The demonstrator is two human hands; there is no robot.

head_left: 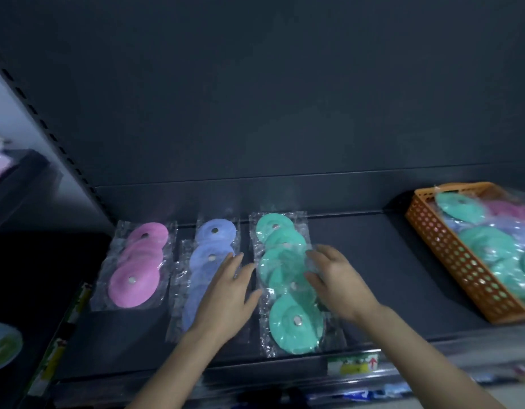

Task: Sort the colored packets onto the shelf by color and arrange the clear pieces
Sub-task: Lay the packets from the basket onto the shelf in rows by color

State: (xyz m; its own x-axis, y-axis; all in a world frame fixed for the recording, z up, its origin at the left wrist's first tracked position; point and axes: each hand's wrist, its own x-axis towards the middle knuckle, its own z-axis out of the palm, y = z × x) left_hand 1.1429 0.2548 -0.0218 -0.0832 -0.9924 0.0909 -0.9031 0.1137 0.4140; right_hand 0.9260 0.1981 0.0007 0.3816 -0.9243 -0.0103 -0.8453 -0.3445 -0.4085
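The row of green packets point(295, 323) lies on the shelf point(388, 276) with its long axis running from near to far, between the two hands. The left hand point(225, 293) rests flat at the row's left side, over the near part of the blue packets point(215, 234), its grip apart with straight fingers. The right hand point(335, 278) touches the row's right edge. Clear film seems to lie over its fingertips, so I cannot tell if its grip pinches a packet or only presses. Both hands are about equally near the row.

The pink packets point(137, 278) lie further left. The orange basket point(450, 252), at far right, is cut off by the frame and holds mixed packets. Separate clear pieces I cannot make out.
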